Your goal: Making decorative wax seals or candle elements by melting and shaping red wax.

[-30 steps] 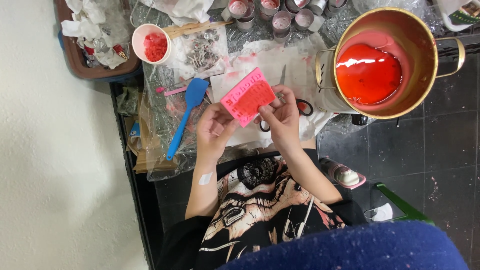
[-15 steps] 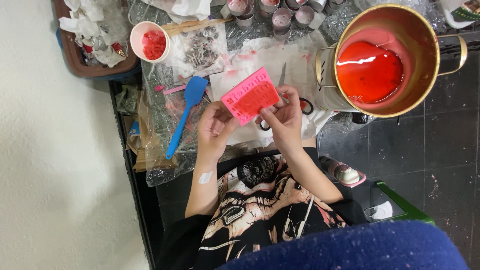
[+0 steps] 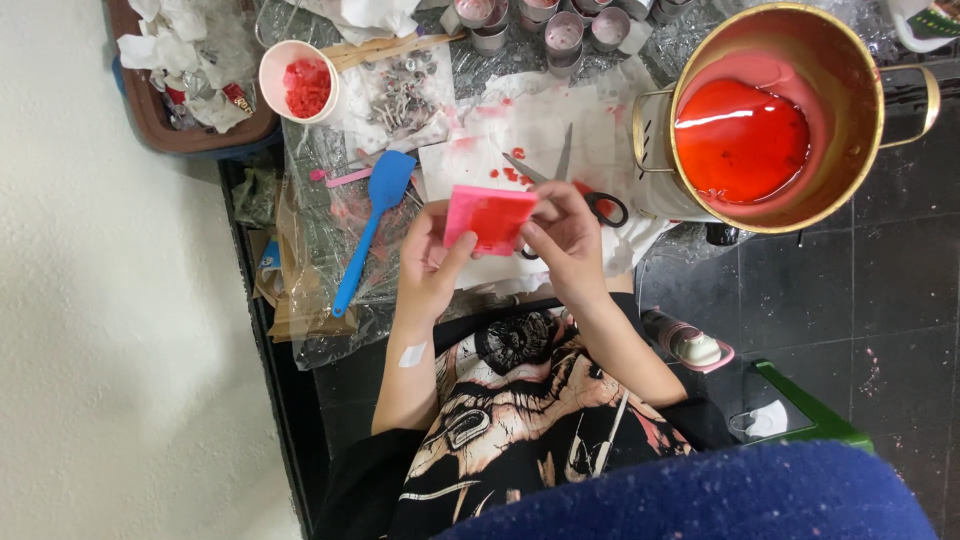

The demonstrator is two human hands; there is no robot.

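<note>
Holding a pink mould up off the paper between both hands, tilted so its back is facing the camera, seemingly to let pieces drop out. Left hand pinching the left edge, thumb pressing over the front; right hand gripping the right edge, fingers curling behind. Lying just beyond the grip: red bits and scissors. Further left, a blue spatula; further right, a pot of red liquid.

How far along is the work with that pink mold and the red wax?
Done: red liquid fills the gold pot, red bits sit in the white cup and on the paper. In hand: the left hand and right hand grip the pink mold. Left: the metal cups look only part filled.
</note>
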